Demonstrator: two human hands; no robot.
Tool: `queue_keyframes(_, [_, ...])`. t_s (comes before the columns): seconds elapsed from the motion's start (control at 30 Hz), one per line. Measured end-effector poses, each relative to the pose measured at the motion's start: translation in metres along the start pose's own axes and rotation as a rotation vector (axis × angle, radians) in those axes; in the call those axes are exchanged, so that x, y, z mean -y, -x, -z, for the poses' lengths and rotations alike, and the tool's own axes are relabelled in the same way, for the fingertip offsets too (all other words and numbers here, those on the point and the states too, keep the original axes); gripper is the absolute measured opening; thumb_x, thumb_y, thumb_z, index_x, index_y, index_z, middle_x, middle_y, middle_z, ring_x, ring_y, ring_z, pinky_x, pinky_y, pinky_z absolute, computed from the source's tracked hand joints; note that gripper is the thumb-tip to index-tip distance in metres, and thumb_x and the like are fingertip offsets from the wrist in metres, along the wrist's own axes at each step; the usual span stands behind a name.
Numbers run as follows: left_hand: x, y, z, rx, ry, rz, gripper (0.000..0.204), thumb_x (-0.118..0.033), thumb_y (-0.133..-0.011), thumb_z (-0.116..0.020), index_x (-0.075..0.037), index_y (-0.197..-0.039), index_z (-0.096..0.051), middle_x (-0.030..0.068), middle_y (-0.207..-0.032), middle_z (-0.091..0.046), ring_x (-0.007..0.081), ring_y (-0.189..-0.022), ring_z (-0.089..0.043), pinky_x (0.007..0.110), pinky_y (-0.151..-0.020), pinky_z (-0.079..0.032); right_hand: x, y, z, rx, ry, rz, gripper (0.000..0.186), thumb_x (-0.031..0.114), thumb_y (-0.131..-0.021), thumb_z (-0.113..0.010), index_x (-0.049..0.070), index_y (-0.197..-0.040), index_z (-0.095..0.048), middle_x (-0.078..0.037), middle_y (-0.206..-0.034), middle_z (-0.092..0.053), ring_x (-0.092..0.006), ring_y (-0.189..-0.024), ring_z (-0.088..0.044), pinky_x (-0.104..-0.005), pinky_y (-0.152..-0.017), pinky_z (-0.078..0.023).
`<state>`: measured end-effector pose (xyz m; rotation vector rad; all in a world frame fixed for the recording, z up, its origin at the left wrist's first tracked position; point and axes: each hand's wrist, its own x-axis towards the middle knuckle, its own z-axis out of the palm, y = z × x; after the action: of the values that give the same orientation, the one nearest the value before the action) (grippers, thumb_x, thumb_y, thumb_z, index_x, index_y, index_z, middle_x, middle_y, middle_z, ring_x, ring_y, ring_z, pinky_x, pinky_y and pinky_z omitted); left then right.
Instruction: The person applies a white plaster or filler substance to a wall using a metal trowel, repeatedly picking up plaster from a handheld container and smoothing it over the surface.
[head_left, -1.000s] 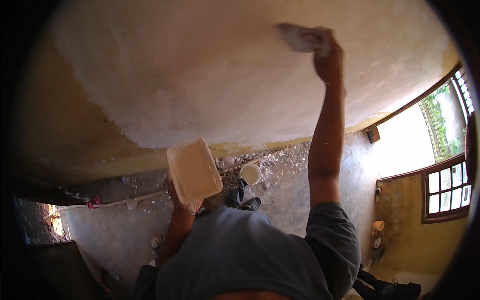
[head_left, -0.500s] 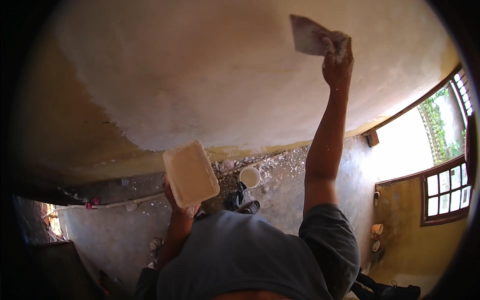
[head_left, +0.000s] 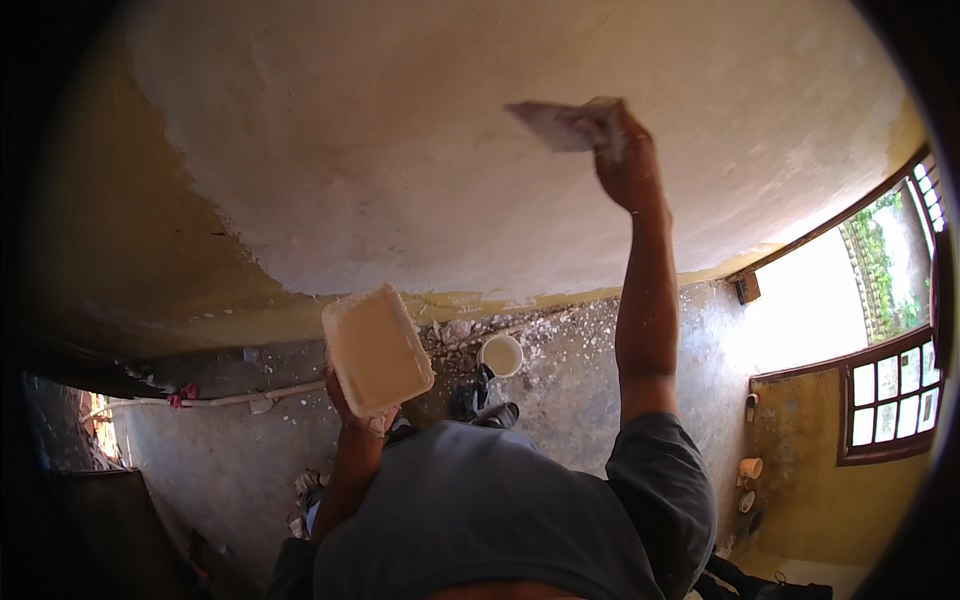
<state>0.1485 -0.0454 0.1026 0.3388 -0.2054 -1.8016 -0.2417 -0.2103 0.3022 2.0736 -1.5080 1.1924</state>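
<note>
My right hand (head_left: 628,160) is raised in front of the wall (head_left: 400,160), wrapped round a flat, wide putty knife (head_left: 555,124). The knife's blade points left and is smeared by motion; whether its edge touches the wall I cannot tell. Pale coating covers most of the wall, with bare yellow at the left and along the bottom. Lower down, my left hand (head_left: 353,420) grips a rectangular cream tray (head_left: 378,350) from below and from its left side. The tray has a rounded rim and a smooth pale inside. It partly hides the fingers. White residue marks both hands.
On the grey floor (head_left: 560,410), white flecks lie along the wall's foot near a white bucket (head_left: 501,355). A pale pole (head_left: 265,397) lies at left. Small containers (head_left: 750,468) stand by the far right wall, under a barred window (head_left: 893,400). Bright openings are at right.
My right hand has moved left and down across the wall with the putty knife, whose blade has tilted. My left hand and the tray have hardly moved.
</note>
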Motion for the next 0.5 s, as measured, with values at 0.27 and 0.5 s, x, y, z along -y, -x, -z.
queue_keyframes(0.27, [-0.001,0.001,0.000,-0.036,-0.030,-0.034,0.057,-0.057,-0.095,-0.042,-0.019,-0.137,-0.049,0.0037,-0.133,-0.055,0.0266,-0.120,-0.056,0.049,-0.096,-0.050,-0.040,-0.067,0.084,-0.294,-0.160,-0.185,0.019,0.018,-0.098,-0.056,0.003,-0.108,-0.061,-0.010,-0.101,-0.069,-0.0186,-0.090,-0.068,-0.0339,-0.081,-0.055])
queue_keyframes(0.5, [-0.001,0.000,0.003,-0.058,-0.025,-0.019,0.056,-0.055,-0.093,-0.046,-0.018,-0.135,-0.051,0.0035,-0.128,-0.059,0.0260,-0.116,-0.059,0.049,-0.093,-0.052,-0.006,0.000,0.033,0.220,-0.262,-0.059,0.028,-0.005,-0.088,-0.055,0.003,-0.113,-0.061,-0.016,-0.105,-0.064,-0.0319,-0.098,-0.064,-0.0373,-0.089,-0.051])
